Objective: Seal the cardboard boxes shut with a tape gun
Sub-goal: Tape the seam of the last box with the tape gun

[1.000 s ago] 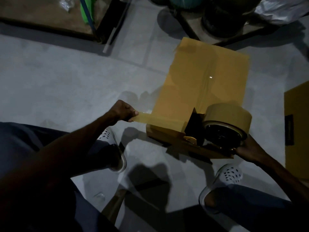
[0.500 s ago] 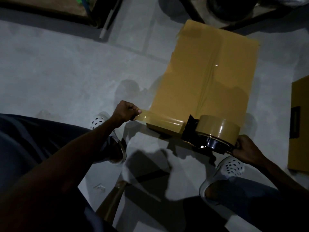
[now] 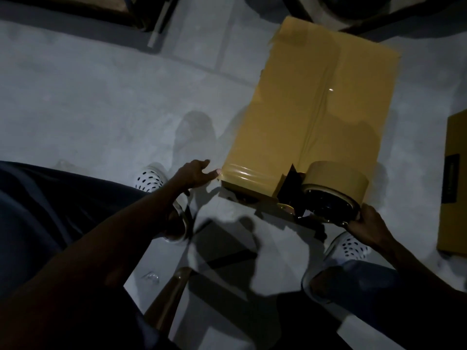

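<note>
Gripping tape gun (image 3: 326, 195) at box (image 3: 310, 117) near edge, right hand (image 3: 366, 228), left hand (image 3: 194, 173) fingers loose, touching corner

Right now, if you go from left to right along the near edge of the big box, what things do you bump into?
left hand → strip of tape along the edge of the cardboard box → tape gun → right hand → second box at the picture's right edge.
</note>
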### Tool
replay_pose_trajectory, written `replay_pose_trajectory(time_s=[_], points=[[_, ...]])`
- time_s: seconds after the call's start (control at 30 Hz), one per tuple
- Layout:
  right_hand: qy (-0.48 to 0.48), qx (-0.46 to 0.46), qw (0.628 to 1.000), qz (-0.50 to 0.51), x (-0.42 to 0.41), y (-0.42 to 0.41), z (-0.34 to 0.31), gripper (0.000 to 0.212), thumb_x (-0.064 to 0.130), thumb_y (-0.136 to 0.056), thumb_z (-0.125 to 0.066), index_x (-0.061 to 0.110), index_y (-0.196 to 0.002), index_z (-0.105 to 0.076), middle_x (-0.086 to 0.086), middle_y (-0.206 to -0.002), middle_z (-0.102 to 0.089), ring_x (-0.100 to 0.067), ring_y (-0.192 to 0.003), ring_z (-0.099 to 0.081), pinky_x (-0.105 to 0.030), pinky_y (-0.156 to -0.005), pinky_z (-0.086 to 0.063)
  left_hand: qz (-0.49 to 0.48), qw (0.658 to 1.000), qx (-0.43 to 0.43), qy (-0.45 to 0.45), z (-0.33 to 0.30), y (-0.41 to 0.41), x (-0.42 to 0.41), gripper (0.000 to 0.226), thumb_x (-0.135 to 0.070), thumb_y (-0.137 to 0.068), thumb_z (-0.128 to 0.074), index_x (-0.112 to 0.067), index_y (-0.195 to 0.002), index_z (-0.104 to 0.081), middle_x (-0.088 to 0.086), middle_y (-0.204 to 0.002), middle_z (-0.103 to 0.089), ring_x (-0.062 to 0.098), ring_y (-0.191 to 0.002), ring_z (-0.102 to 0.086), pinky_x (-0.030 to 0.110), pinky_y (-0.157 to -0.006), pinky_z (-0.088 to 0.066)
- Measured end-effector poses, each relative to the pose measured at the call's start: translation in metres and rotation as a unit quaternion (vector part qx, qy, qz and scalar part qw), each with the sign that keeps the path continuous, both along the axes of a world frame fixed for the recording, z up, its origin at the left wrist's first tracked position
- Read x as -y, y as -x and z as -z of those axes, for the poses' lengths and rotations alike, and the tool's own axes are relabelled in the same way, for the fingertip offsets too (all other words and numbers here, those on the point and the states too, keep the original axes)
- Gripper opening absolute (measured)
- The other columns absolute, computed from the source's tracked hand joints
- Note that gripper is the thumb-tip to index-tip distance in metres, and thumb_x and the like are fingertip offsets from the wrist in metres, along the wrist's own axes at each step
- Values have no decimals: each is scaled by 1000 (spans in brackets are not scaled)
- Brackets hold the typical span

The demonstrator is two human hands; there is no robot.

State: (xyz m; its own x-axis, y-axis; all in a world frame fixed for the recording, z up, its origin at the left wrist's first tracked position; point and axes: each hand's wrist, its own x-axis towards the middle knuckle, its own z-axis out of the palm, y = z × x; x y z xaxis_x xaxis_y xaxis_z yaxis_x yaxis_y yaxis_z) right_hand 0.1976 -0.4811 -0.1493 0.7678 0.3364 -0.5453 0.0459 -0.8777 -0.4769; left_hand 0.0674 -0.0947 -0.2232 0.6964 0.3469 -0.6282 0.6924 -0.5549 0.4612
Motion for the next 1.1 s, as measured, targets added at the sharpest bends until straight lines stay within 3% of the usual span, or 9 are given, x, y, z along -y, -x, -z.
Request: replay_pose_trajectory(time_s=[0.07,0.13,0.2,0.3,0.37,0.5,0.63,0.8,1.1], points=[[-3,-1,1000,3,3,-3,4,37,24,-72,-73,12,-53,-44,-6,-50,-47,-21,-51,-46,-28,-54,-28,-14,996,81,31,-4,1,1,51,-43,-99,-52,-15,-141,-52,9,-142,-55,30,-119,-60,41,-94,-51],[8,8,1000,1,6,-5,10,42,10,-77,-76,15,-52,-42,-1,-47,-43,-20,-49,-44,-27,-53,-27,-28,982,159,100,-10,-2,11,37,-40,-101,-50,-16,-124,-67,10,-117,-71,27,-102,-68,41,-86,-56],[12,22,1000,-6,6,-4,12,42,2,-77,-74,15,-52,-42,-1,-48,-42,-19,-49,-43,-27,-53,-26,13,978,173,119,-11,-2,20,31,-42,-97,-57,-19,-115,-70,1,-99,-74,16,-89,-70,37,-81,-56],[-3,31,1000,-5,-4,-2,14,37,-1,-79,-70,12,-55,-45,-4,-51,-44,-19,-50,-42,-29,-53,-25,52,979,178,90,-7,1,18,65,-52,-81,-72,-18,-134,-57,3,-120,-69,18,-106,-67,33,-89,-55],[-20,37,999,-10,-16,-4,15,37,-1,-79,-68,15,-55,-45,-4,-52,-46,-21,-52,-44,-30,-53,-27,67,979,190,33,-5,-3,6,71,-56,-76,-68,-17,-133,-57,8,-117,-71,25,-102,-68,29,-78,-52],[-27,63,997,-35,-45,-8,20,19,-1,-79,-65,5,-65,-53,-14,-60,-52,-30,-56,-50,-29,-53,-28,68,972,207,-83,-3,-20,-19,45,-40,-86,-72,-5,-113,-63,20,-94,-70,38,-86,-65,33,-64,-38],[-27,86,995,-51,-64,-13,25,8,-1,-79,-62,-5,-74,-57,-24,-72,-59,-37,-65,-56,-32,-56,-33,96,965,199,-138,-5,-26,-34,39,-39,-87,-71,-2,-91,-57,22,-82,-66,42,-77,-61,41,-61,-42],[-16,81,995,-64,-59,-17,28,27,0,-79,-64,10,-60,-47,-17,-65,-55,-33,-60,-52,-28,-52,-29,144,950,217,-171,-9,-26,-35,39,-38,-89,-69,-1,-89,-58,21,-74,-64,41,-67,-60,38,-56,-40],[-13,53,996,-69,-43,-24,14,14,4,-82,-65,-7,-77,-58,-14,-67,-58,-28,-63,-52,-26,-54,-32,191,930,233,-209,-7,-35,-33,8,-17,-95,-59,-10,-95,-62,16,-78,-68,39,-67,-62,36,-56,-41]])
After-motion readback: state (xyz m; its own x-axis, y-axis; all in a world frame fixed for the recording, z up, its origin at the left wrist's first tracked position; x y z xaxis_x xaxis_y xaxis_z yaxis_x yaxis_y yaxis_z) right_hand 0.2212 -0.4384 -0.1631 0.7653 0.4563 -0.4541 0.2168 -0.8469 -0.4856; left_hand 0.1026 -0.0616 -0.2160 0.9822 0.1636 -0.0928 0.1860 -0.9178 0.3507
